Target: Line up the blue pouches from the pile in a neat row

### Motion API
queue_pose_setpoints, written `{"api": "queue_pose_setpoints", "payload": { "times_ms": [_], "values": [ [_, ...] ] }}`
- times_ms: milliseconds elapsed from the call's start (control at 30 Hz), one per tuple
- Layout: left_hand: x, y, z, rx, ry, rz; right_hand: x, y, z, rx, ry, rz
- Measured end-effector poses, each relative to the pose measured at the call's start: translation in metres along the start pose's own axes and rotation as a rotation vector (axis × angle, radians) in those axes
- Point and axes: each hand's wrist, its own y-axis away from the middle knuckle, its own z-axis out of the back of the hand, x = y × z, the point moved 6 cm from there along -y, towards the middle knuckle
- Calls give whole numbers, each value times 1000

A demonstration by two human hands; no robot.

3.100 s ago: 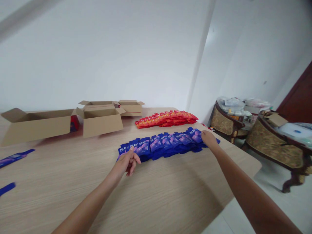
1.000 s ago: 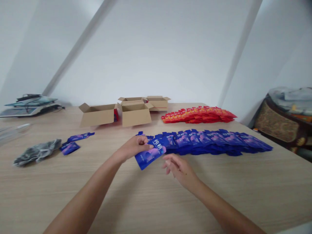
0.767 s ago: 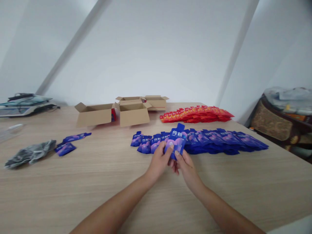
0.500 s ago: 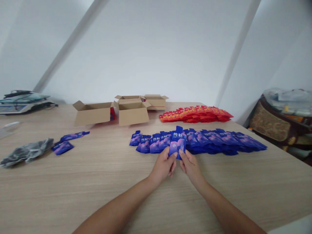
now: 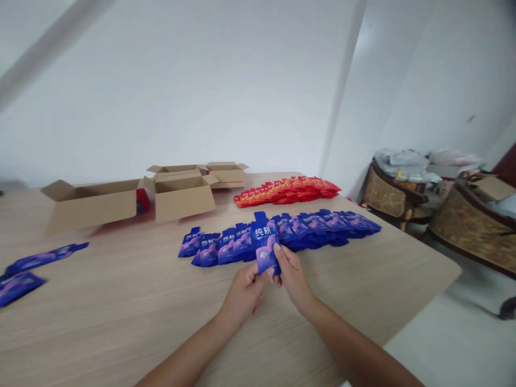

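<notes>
A blue and purple pouch (image 5: 265, 244) with white lettering is held upright, its tab at the top. My right hand (image 5: 293, 273) pinches its right edge, thumb on the front. At its lower left corner, my left hand (image 5: 244, 293) has the pouch between thumb and curled fingers. Behind the held pouch, a long overlapping row of blue pouches (image 5: 300, 228) lies on the table (image 5: 161, 317). Farther back is a heap of red pouches (image 5: 286, 191).
Open cardboard boxes (image 5: 183, 201) stand at the back left. Two loose blue pouches (image 5: 20, 286) lie at the far left. Beyond the table's right edge are patterned chairs (image 5: 389, 193) piled with bags and other items.
The view has turned to the right, bringing more of the chairs in. My left hand has shifted down to the held pouch's lower corner; my right hand sits higher on its edge.
</notes>
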Motion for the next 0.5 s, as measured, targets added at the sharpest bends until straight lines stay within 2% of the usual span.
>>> {"api": "queue_pose_setpoints", "payload": {
  "times_ms": [133,200,233,300,367,433,500],
  "values": [
    [4,5,-17,139,-81,64,15,1,20,-62,86,15],
    [4,4,-11,166,-152,71,26,-4,48,-144,154,39],
    [2,2,-1,144,-191,60,32,-8,69,-208,185,55],
    [-2,-6,37,20,-282,16,44,-22,122,-355,264,88],
    [-6,-16,93,-176,-412,-74,55,-40,182,-466,452,109],
    [-3,-23,158,-403,-543,-111,57,-62,242,-507,551,81],
    [10,-28,218,-598,-689,-37,49,-85,290,-428,958,-81]
  ]
}}
